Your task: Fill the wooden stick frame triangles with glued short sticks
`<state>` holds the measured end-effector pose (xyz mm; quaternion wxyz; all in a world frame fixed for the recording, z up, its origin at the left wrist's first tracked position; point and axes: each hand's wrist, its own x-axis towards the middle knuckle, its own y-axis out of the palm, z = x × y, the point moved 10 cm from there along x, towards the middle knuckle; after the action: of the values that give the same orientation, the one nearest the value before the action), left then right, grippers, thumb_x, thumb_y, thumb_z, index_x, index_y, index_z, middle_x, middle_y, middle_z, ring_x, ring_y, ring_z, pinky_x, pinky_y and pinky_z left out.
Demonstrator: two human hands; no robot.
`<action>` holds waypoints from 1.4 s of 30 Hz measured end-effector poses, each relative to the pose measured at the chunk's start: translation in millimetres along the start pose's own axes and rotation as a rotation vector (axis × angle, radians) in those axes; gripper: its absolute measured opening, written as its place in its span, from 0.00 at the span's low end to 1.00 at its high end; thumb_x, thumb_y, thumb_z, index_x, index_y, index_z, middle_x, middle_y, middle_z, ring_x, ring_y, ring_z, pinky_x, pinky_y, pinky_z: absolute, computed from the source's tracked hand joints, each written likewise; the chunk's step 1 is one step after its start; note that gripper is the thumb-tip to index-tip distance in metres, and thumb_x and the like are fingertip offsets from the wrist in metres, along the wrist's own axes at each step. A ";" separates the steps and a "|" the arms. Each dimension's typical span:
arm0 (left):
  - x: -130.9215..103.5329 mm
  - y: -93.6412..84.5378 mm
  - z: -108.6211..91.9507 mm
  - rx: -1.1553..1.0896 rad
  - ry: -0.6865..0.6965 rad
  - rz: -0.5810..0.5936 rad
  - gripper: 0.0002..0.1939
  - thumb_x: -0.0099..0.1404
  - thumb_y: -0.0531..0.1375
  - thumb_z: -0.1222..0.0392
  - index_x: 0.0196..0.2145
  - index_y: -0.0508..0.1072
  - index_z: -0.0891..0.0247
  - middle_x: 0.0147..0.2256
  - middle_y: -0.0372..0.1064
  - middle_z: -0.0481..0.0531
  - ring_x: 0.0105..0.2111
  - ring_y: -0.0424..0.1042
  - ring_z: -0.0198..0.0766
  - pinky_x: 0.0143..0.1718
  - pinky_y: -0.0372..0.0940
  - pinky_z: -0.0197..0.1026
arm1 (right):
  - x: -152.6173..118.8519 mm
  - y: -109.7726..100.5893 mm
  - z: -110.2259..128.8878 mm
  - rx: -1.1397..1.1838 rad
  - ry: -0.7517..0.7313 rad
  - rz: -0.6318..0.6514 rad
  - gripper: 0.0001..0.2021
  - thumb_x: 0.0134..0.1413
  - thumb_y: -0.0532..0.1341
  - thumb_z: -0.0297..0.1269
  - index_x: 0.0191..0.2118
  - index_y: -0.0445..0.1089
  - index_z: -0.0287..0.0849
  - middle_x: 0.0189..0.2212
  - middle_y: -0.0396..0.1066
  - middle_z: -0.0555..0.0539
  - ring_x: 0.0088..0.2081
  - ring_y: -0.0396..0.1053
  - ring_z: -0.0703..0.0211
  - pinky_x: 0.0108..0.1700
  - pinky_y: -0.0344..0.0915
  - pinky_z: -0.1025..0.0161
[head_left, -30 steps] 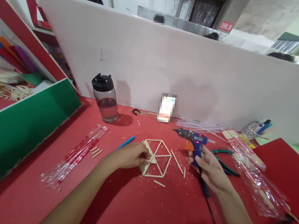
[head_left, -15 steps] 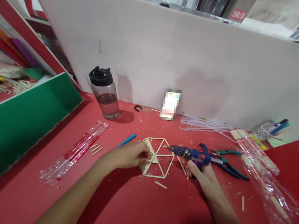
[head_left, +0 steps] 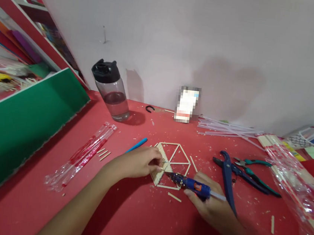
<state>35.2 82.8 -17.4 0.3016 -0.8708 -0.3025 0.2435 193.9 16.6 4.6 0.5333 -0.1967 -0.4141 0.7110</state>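
A flat hexagonal frame of thin wooden sticks (head_left: 179, 163) lies on the red table, its left part filled with sticks side by side. My left hand (head_left: 148, 163) rests over that filled side, fingertips pinched on a short wooden stick (head_left: 163, 168) that they largely hide. In my right hand (head_left: 207, 197) is a blue hot glue gun (head_left: 194, 185), a clear glue stick (head_left: 218, 196) poking out of its back. Its nozzle points left, close to the middle of the frame and my left fingertips. Whether the nozzle touches the wood I cannot tell.
Blue-handled cutters (head_left: 227, 177) and green-handled pliers (head_left: 254, 172) lie at right, near bagged sticks (head_left: 293, 184). Behind are clear glue sticks (head_left: 226, 127), a phone (head_left: 186, 105) and a water bottle (head_left: 114, 94). At left are a blue pen (head_left: 137, 145), plastic wrappers (head_left: 85, 155) and a green divider (head_left: 32, 130).
The glue gun has come down and left to the frame's middle, uncovering the blue-handled cutters. My left hand stays over the filled side. The view has tilted down.
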 end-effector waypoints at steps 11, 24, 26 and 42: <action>1.4 1.1 4.3 -0.026 0.025 -0.018 0.05 0.68 0.60 0.59 0.35 0.75 0.59 0.39 0.72 0.49 0.40 0.70 0.39 0.42 0.62 0.40 | 3.5 1.1 16.4 -0.021 -0.131 -0.004 0.14 0.66 0.56 0.38 0.27 0.62 0.45 0.23 0.64 0.51 0.26 0.62 0.59 0.27 0.55 0.63; 0.6 0.4 5.3 -0.036 -0.004 -0.015 0.03 0.67 0.60 0.61 0.36 0.75 0.59 0.39 0.72 0.48 0.40 0.70 0.39 0.43 0.61 0.40 | 1.9 0.5 21.1 -0.021 -0.184 -0.014 0.14 0.68 0.56 0.38 0.28 0.62 0.45 0.23 0.62 0.51 0.25 0.61 0.60 0.27 0.53 0.62; 0.2 -0.3 3.5 -0.032 -0.003 -0.011 0.03 0.67 0.60 0.62 0.36 0.75 0.59 0.39 0.71 0.47 0.40 0.70 0.38 0.43 0.61 0.40 | 2.9 -0.6 21.6 -0.026 -0.185 -0.022 0.15 0.68 0.55 0.38 0.27 0.62 0.45 0.22 0.62 0.51 0.25 0.60 0.60 0.27 0.54 0.62; -0.2 0.6 5.4 -0.021 -0.022 -0.005 0.04 0.68 0.59 0.62 0.37 0.75 0.59 0.40 0.73 0.49 0.41 0.71 0.39 0.45 0.62 0.40 | 1.9 0.2 14.2 0.008 -0.152 0.053 0.12 0.67 0.57 0.37 0.30 0.60 0.45 0.25 0.62 0.51 0.27 0.60 0.60 0.29 0.54 0.62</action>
<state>32.0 84.4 -21.5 0.2897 -0.8704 -0.3105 0.2492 182.8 12.9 12.9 0.4823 -0.1510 -0.4450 0.7393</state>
